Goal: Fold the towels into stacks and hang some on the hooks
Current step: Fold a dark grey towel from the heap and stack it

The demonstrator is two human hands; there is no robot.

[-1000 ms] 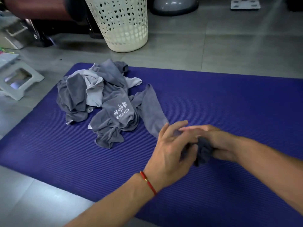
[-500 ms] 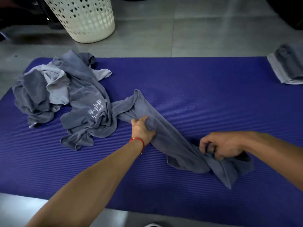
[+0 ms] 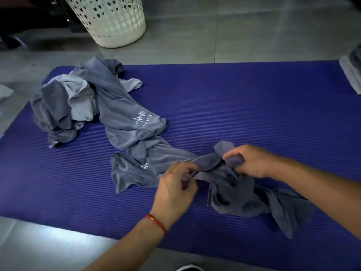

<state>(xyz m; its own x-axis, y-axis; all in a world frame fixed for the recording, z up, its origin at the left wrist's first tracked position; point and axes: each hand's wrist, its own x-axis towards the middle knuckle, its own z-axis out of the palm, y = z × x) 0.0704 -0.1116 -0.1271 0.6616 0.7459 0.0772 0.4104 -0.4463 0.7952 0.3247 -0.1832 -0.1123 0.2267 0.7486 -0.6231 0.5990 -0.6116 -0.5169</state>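
A grey towel (image 3: 230, 190) is being held on the purple mat (image 3: 254, 106), near the front edge and a little to the right of the middle. It is still bunched up and twisted. Its long way runs from left to right across the mat, with a loose tail lying out to the near right.

The left hand (image 3: 175, 189) is closed in a pinch on the towel's left part, where a fold of cloth is caught by the fingers. The right hand (image 3: 248, 162) is curled round a bunch of the same towel, a little farther back and to the right. The two hands are close together, with only a short bit of cloth between them. Both are on the towel, so neither one is nearer to it.

The left end of the towel runs under or against the pile of towels (image 3: 93, 106), which lies at the far left of the mat. It cannot be told if the ends are tangled or only touching.

It looks like the towel must next be pulled free to the right and spread flat, with the hands drawn apart along its long way. The pile could be dragged along if the end is caught.

A white basket (image 3: 109, 20) is seen on the floor past the mat. Some folded towels (image 3: 351, 73) are seen at the far right edge.
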